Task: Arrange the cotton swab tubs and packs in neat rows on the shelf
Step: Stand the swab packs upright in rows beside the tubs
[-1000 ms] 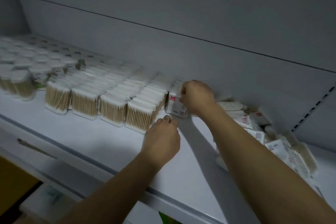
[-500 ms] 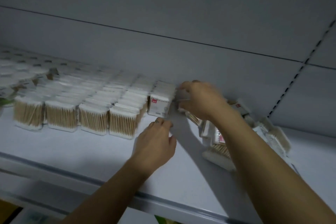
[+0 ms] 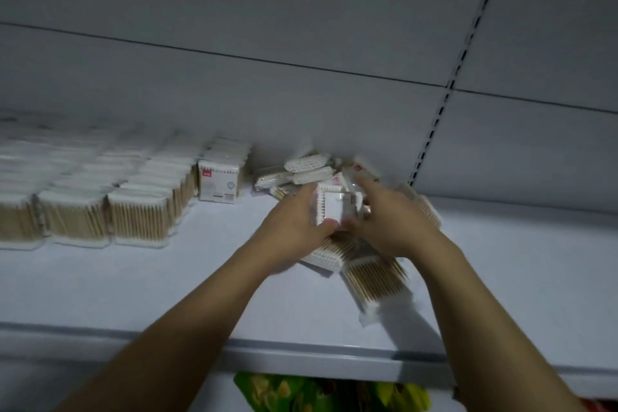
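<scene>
- Both hands have left the tidy rows point(image 3: 110, 211); my left hand point(image 3: 294, 227) and right hand point(image 3: 391, 227) now curl their fingers around one cotton swab pack point(image 3: 336, 207) above the jumbled pile point(image 3: 364, 264).
- I judge this pack goes next beside the labelled end pack point(image 3: 219, 182) on the shelf point(image 3: 167, 294).

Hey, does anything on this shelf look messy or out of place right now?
Yes. Right of the neat rows, a pile of packs lies jumbled against the back wall, tilted and overlapping. One pack lies flat, askew, nearer the front. Both hands hold another pack above the heap.
</scene>
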The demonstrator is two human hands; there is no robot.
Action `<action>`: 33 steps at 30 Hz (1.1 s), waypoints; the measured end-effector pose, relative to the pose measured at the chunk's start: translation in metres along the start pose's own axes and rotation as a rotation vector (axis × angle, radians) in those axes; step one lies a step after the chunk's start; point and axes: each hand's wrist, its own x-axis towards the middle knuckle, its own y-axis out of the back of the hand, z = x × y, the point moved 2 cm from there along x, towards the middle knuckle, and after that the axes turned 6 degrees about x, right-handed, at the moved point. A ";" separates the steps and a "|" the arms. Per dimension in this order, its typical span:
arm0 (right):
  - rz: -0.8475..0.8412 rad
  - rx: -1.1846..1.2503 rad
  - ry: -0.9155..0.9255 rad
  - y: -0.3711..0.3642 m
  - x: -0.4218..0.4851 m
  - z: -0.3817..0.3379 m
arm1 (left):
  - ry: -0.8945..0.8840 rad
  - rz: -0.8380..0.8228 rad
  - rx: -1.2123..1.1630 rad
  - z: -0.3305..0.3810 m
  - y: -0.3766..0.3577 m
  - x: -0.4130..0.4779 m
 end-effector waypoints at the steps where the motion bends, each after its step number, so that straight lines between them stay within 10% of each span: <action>1: -0.015 0.055 0.008 -0.003 0.000 0.001 | 0.045 -0.007 -0.107 -0.001 -0.002 0.001; 9: 0.059 -0.019 0.071 0.000 0.004 -0.011 | 0.110 0.176 -0.473 -0.016 0.015 -0.006; 20: 0.068 0.055 0.275 -0.011 0.037 -0.087 | -0.111 0.462 0.057 -0.043 0.085 -0.039; 33: 0.036 0.077 0.132 -0.079 0.101 -0.147 | -0.069 0.137 0.485 -0.092 0.076 -0.056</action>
